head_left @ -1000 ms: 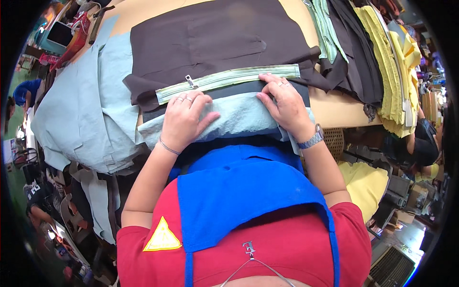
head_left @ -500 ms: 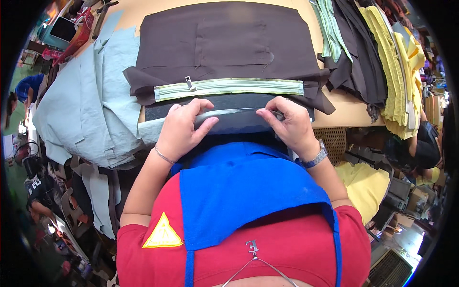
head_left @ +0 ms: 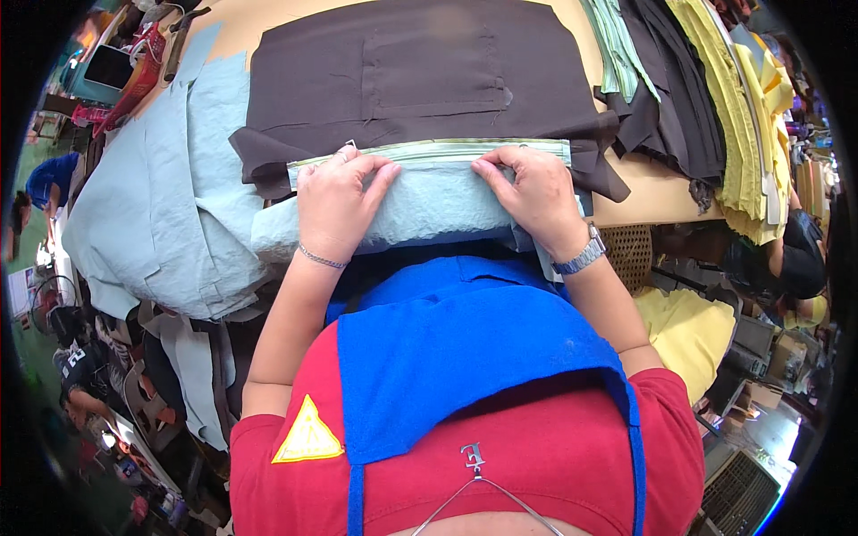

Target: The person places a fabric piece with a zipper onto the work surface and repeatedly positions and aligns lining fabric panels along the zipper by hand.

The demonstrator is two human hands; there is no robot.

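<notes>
A light blue fabric piece (head_left: pixel 438 204) hangs over the table's front edge, with its upper edge lying along a pale green striped zipper (head_left: pixel 438 152). My left hand (head_left: pixel 338 198) closes its thumb and fingers on that upper edge, near the zipper's left part. My right hand (head_left: pixel 539 195) pinches the same edge further right. Fingertips of both hands press against the zipper, and the exact grip is partly hidden under them. A metal zipper pull just shows beyond my left fingers. Behind the zipper lies a dark brown fabric panel (head_left: pixel 429 76) with a stitched rectangular outline.
More light blue fabric (head_left: pixel 161 196) drapes off the table at left. Further zippers (head_left: pixel 617 54), dark fabric (head_left: pixel 670 98) and a yellow fabric stack (head_left: pixel 715 116) lie at right. A red basket (head_left: pixel 147 71) stands far left. Other people are at both sides.
Both hands have moved away from my body, bringing the light blue fabric's edge up to the zipper. The fabric now covers the dark strip that showed in front of the zipper.
</notes>
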